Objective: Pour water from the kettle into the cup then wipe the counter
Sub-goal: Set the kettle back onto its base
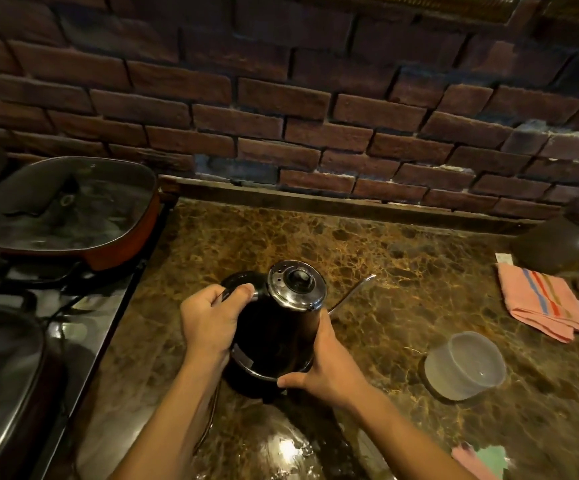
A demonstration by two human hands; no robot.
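A black gooseneck kettle (276, 336) with a shiny metal lid stands on its base in the middle of the brown marble counter (402, 258). Its thin spout points to the right. My left hand (211, 320) is closed around the kettle's black handle on the left. My right hand (322, 365) presses against the kettle's lower right side near the base. A clear plastic cup (464, 365) sits on the counter to the right of the kettle. A pink striped cloth (544, 303) lies folded at the far right.
A lidded red pan (63, 209) rests on the stove at the left, with another pan (0, 375) below it. A brick wall runs behind the counter. A dark round pot (554, 244) stands at the far right. More cloths (482, 460) lie at the bottom right.
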